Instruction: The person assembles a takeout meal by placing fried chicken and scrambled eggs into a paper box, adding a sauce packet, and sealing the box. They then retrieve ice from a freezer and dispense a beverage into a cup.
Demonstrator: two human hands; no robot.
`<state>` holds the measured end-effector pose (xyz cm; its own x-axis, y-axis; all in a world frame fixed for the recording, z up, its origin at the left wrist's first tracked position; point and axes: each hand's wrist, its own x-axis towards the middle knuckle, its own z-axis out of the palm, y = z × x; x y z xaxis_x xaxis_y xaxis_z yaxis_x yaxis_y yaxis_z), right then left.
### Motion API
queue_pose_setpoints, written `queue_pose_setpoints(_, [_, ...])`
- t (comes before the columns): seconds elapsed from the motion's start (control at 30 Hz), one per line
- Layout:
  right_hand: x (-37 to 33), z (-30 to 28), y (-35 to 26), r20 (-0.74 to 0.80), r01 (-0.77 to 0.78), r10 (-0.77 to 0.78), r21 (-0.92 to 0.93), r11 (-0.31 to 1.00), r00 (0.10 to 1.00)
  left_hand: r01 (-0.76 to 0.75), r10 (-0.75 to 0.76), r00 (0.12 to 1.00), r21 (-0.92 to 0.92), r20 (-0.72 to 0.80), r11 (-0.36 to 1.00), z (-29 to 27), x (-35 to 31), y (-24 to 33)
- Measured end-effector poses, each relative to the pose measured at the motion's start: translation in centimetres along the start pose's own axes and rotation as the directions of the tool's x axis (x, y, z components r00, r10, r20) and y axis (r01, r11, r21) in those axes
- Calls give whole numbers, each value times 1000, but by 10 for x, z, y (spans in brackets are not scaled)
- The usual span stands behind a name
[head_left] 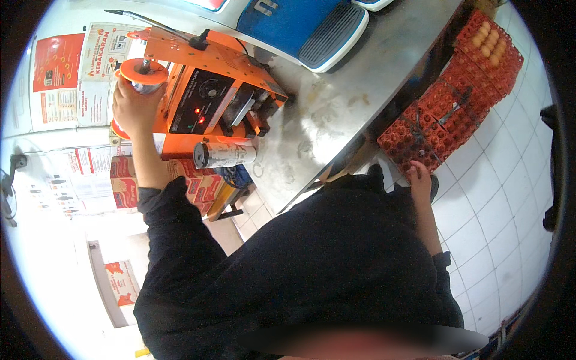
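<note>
An orange cup-sealing machine (198, 99) stands on the metal counter, with red indicator lights lit on its dark front panel. My left hand (137, 108) reaches up to it. Its fingers are wrapped round a roll of film under an orange end disc (143, 72), and the hand hides part of the roll. Beside the machine is a printed cup (231, 155) with a dark top. On the other side, my right hand (422, 180) hangs low by the stacked red egg trays (447, 117). Its fingers are loosely bent and apart, with nothing visible in them.
Several brown eggs (489, 42) sit in the far tray. A blue and white machine with a dark grooved drip tray (333, 37) occupies the back of the stained metal counter (306, 141). Red printed cartons (126, 186) are at the left. White floor tiles (486, 198) lie at the right.
</note>
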<state>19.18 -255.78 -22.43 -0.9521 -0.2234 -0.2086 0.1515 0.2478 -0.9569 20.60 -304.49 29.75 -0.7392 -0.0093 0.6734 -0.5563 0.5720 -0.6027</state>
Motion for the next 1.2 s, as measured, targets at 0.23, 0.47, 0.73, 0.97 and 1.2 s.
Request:
queue_pose_setpoints(0.23, [6, 26, 1, 7, -154, 155, 140, 978, 988, 188, 146, 801, -475, 581, 860, 23, 44, -72])
queue_pose_setpoints(0.47, [4, 33, -5, 95, -141, 118, 293, 946, 988, 745, 398, 400, -546, 826, 383, 63, 83, -135])
queue_pose_setpoints(0.73, [-10, 10, 13, 4, -133, 134, 168, 977, 991, -32, 33, 999, 153, -4, 988, -30, -24, 12])
queue_pose_setpoints(0.97, [-9, 4, 12, -37, -113, 121, 164, 980, 992, 67, -65, 982, -4, 175, 998, -7, -3, -3])
queue_pose_setpoints(1.2, [-11, 23, 18, 9, -217, 219, 190, 957, 976, 139, 107, 788, -346, 606, 928, 17, 35, -78])
